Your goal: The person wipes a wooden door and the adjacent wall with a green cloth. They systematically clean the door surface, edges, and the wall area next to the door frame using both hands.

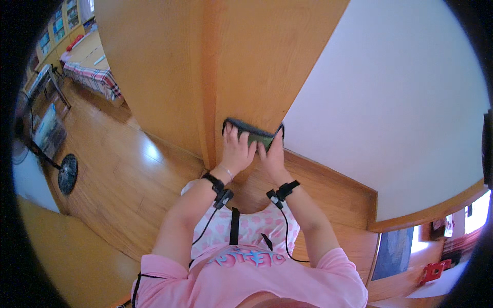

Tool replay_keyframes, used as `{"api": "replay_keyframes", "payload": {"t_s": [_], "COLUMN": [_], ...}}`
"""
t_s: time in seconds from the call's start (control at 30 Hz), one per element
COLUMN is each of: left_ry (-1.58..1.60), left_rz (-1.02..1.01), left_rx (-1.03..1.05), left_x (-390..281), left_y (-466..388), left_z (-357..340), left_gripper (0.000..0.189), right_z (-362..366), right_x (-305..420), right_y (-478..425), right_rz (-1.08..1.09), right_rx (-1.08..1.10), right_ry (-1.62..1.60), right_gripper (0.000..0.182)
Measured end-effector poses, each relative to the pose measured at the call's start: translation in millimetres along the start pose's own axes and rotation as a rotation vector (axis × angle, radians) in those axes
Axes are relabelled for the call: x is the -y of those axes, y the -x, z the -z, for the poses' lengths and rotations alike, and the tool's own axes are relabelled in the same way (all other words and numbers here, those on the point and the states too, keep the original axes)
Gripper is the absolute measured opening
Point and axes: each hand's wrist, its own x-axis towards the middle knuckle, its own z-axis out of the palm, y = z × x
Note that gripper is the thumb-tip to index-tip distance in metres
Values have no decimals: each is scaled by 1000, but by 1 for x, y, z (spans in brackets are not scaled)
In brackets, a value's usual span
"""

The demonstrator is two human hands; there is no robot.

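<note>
Both my hands are on a dark green, black-edged item (259, 139), perhaps a cloth or pad, against the wooden door frame trim (246, 77). My left hand (237, 150) spreads its fingers over the item's left part, with a thin bracelet at the wrist. On the right end, my right hand (272, 154) has its thumb near the left hand's and its fingers at the corner beside the white wall. The item wraps around the lower part of the wood. Its exact kind cannot be told. Each wrist bears a black strap with a small device and cable.
A wooden door (154, 69) stands at the left, and a white wall (385, 96) at the right. A black round stand base (67, 174) rests on the wooden floor (127, 184). Behind are a bed with a plaid cover (92, 77) and a glass-fronted cabinet (57, 27).
</note>
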Motion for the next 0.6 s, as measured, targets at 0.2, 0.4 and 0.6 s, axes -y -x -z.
{"api": "replay_keyframes", "payload": {"t_s": [0.2,0.4,0.6], "left_ry": [45,-37,28], "left_rz": [-45,-6,217], "left_rx": [-373,-354,-143], "left_x": [-19,-8,26], "left_y": [-141,-149,-25], "left_z": [46,48,-27], "left_gripper": [59,67,65], "right_z": [23,16,-27], "right_x": [46,39,-44], "right_y": [-80,-89,0], "right_rz": [325,396,162], "right_rx": [-316,-347,-121], "right_ry": [380,601,728], "right_gripper": [69,68,68]}}
